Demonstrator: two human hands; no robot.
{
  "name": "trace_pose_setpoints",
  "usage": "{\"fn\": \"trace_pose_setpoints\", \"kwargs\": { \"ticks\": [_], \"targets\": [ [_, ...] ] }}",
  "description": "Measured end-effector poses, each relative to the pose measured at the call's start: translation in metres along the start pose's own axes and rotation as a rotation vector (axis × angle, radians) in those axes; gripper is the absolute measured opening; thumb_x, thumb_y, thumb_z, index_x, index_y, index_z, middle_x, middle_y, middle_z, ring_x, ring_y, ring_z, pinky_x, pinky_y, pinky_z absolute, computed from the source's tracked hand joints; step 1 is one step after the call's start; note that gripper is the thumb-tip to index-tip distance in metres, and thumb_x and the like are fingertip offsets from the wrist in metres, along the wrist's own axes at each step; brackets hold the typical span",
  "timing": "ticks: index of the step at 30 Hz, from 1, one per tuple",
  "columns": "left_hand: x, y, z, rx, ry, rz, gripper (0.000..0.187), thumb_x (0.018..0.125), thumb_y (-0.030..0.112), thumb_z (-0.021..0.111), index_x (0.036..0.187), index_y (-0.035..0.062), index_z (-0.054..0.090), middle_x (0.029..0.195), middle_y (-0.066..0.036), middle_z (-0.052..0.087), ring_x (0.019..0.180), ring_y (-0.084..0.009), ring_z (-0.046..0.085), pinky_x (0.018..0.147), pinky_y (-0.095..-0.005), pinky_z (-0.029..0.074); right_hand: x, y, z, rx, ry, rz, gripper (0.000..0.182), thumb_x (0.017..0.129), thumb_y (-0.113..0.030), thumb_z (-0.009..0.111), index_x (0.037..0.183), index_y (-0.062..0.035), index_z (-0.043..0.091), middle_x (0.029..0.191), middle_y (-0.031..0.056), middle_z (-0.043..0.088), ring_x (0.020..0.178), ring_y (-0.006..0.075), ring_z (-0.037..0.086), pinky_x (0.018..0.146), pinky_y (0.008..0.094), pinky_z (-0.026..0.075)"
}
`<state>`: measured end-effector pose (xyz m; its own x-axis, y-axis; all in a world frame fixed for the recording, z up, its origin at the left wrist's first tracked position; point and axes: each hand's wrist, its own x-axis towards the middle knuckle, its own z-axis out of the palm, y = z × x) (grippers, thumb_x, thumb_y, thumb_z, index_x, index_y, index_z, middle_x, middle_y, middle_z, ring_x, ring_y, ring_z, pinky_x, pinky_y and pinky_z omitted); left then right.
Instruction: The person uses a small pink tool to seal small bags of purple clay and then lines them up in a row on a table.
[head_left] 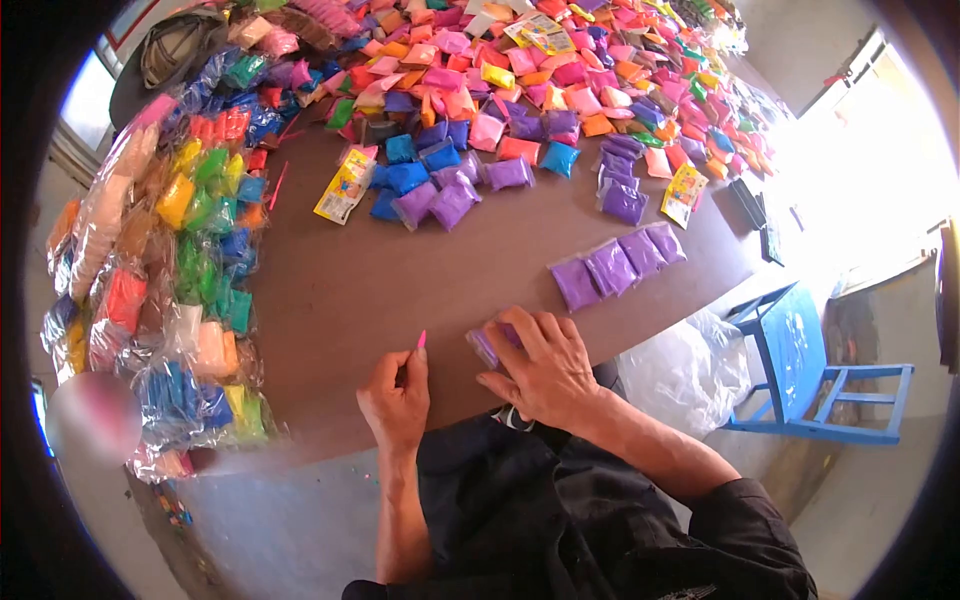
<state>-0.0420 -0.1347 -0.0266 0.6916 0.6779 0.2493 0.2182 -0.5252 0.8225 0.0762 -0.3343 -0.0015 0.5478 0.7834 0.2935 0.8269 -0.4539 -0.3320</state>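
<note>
My left hand (394,402) is closed near the table's front edge, with the pointed tip of a thin pink stick (422,340) showing between thumb and finger. Most of that stick is hidden in the hand. My right hand (543,368) rests over a small purple packet (484,345) in clear film, its fingers curled onto it and covering much of it. Just beyond it, a row of several purple packets (618,266) lies overlapping on the brown table (370,285). Another short stack of purple packets (622,190) sits farther back.
A big heap of colourful packets (480,80) covers the far side. Bagged rows of packets (205,240) line the left edge. Printed yellow cards (345,186) lie near loose blue and purple packets. To the right stand a blue chair (790,345) and a clear plastic bag (690,365).
</note>
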Motion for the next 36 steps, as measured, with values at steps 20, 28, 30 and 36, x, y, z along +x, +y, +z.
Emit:
{"fn": "trace_pose_setpoints", "kwargs": {
  "ticks": [20,28,30,36],
  "targets": [
    [0.004,0.000,-0.001,0.123,-0.022,0.086,0.020,0.102,0.017,0.084,0.093,0.0004,0.077,0.072,-0.006,0.069,0.066,-0.0107,0.058,0.059,-0.0315,0.046,-0.003,0.008,-0.009,0.020,0.024,-0.021,0.048,0.087,-0.029,0.087,0.132,-0.0185,0.074,0.125,0.0106,0.056,0.122,0.0320,0.060,0.094,0.0487,0.051],
    [-0.005,0.028,0.004,0.010,-0.100,0.045,0.011,0.097,0.009,0.086,0.098,0.0016,0.079,0.079,-0.011,0.073,0.064,-0.0176,0.066,0.060,-0.0323,0.052,-0.010,0.015,0.006,0.158,0.127,-0.012,0.035,0.087,-0.016,0.081,0.122,-0.0147,0.077,0.116,0.0113,0.057,0.105,0.0309,0.065,0.085,0.0429,0.059],
    [-0.004,0.036,0.010,-0.041,-0.160,0.039,0.010,0.097,0.009,0.086,0.100,0.0019,0.080,0.081,-0.011,0.074,0.066,-0.0171,0.068,0.061,-0.0322,0.053,-0.012,0.012,0.005,0.177,0.129,0.009,0.034,0.088,-0.016,0.079,0.121,-0.0141,0.077,0.118,0.0112,0.058,0.105,0.0306,0.066,0.086,0.0425,0.060],
    [0.007,0.053,0.022,-0.020,-0.302,0.113,0.010,0.099,0.009,0.082,0.104,0.0001,0.081,0.088,-0.013,0.079,0.076,-0.0201,0.074,0.069,-0.0341,0.056,-0.018,0.011,0.003,0.187,0.126,0.046,0.033,0.088,-0.014,0.077,0.120,-0.0118,0.077,0.121,0.0106,0.061,0.108,0.0301,0.068,0.089,0.0428,0.060]
  ]
}}
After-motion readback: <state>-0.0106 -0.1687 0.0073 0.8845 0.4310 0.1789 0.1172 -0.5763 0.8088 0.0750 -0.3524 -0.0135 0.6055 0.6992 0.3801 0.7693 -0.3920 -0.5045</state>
